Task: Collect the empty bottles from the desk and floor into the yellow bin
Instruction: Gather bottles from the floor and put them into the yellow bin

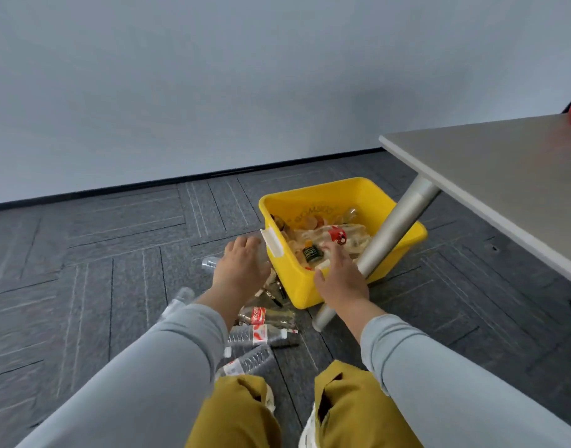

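We see the person crouched over grey carpet tiles [83, 253], both arms in pale grey sleeves stretched toward the yellow bin [297, 286]. The bin sits on the floor at the corner of the grey desk [504, 176], whose metal leg [384, 240] slants down in front of its right side.

The left hand [242, 266] hovers just beside the bin's white handle [273, 242], back upward. Its fingers curl over a clear bottle [209, 263], which sticks out from under the hand on the left. The right hand [339, 279] reaches over the bin's near rim with its fingers stretched out and slightly apart, blurred at the tips, holding nothing.

Inside the bin we see a heap of empty plastic bottles, among them a red-labelled bottle [337, 236] and a dark green-labelled bottle [311, 253].

Several bottles lie on the carpet between the arms, near the bin:
- a crushed red-label bottle [258, 315]
- a ribbed water bottle [261, 334]
- a second water bottle [245, 363] by the person's mustard-yellow trousers [239, 409]
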A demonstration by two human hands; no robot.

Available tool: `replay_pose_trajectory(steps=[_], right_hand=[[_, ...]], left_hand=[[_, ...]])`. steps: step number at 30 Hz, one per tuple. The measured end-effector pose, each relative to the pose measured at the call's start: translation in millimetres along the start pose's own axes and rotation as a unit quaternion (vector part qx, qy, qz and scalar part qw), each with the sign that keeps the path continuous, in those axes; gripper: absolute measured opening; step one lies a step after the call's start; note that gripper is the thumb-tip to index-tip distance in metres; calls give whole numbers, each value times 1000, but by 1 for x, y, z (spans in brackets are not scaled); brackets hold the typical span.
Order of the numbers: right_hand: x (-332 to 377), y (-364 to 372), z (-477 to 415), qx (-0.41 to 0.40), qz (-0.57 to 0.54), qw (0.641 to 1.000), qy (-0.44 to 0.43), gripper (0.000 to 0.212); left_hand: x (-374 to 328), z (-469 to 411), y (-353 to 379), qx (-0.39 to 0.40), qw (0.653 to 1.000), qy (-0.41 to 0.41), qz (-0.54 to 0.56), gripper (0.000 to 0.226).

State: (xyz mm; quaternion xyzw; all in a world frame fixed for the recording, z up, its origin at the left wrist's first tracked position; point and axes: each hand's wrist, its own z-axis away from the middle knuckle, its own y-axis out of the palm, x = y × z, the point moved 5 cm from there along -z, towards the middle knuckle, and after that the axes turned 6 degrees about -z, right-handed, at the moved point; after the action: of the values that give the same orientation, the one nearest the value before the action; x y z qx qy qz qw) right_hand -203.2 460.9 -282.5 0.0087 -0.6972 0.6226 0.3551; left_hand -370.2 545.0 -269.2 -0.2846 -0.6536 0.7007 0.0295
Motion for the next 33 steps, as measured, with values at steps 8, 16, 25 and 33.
replay_pose_trajectory(steps=[8, 16, 25, 33], right_hand=[[36, 37, 18, 42, -5, 995, -87, 50], [71, 82, 10, 82, -37, 990, -107, 50], [102, 177, 3, 157, -12, 979, -130, 48], [99, 286, -23, 256, 33, 960, -110, 48]], left_hand=[[52, 34, -10, 5, 998, -58, -21, 47], [98, 42, -10, 6, 996, -79, -47, 43], [193, 50, 27, 46, 989, -129, -48, 42], [276, 36, 112, 116, 980, -160, -23, 43]])
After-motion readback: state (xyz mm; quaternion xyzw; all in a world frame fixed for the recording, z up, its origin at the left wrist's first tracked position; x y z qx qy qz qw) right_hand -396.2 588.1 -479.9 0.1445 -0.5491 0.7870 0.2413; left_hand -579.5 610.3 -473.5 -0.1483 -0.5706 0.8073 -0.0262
